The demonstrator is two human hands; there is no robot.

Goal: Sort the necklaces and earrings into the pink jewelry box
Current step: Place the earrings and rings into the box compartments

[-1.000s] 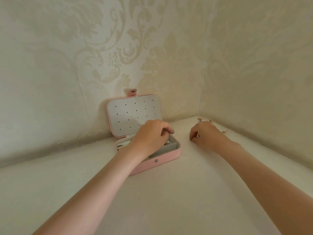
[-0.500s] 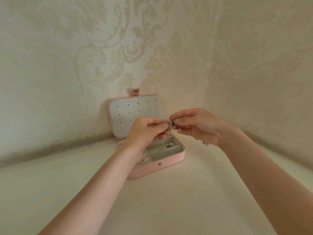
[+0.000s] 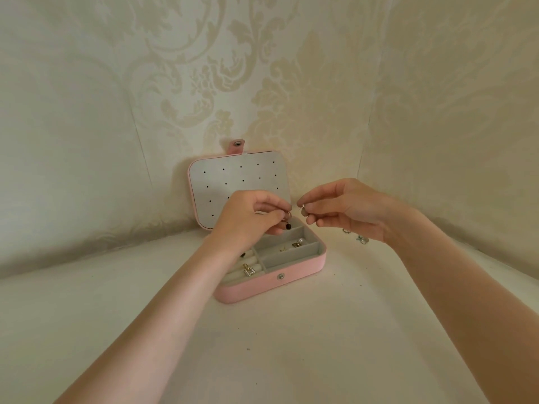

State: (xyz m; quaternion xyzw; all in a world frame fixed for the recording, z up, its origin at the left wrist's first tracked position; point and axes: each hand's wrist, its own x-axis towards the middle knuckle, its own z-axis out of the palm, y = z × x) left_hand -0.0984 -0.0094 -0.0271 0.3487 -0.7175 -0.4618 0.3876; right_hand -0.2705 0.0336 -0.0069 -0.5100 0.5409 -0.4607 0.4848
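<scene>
Pink leatherette covers the jewelry box (image 3: 294, 275), which sits open on the white surface (image 3: 291, 360) against the patterned wall (image 3: 262, 83); its lid (image 3: 233, 182) stands upright, lined in grey and pierced with rows of small holes, with a snap tab (image 3: 236, 146) at the top edge. The left hand (image 3: 248, 220) hangs over the rear of the box and hides the back compartments; its fingertips are pinched together on a small gold-toned ring earring (image 3: 288, 214) with a dark bead below, too small to make out further. The right hand (image 3: 350, 211), just right of the lid, pinches a tiny stud earring (image 3: 303, 206); its post is barely visible. Inside the box, grey velvety dividers form rectangular cells; a pearl earring (image 3: 299, 242) lies in the middle right cell, a square sparkly earring (image 3: 248, 270) rests on the ring rolls at the front left. Right of the box, partly hidden behind the right wrist, silver-toned pieces (image 3: 361, 239) lie on the surface; their form cannot be told.
</scene>
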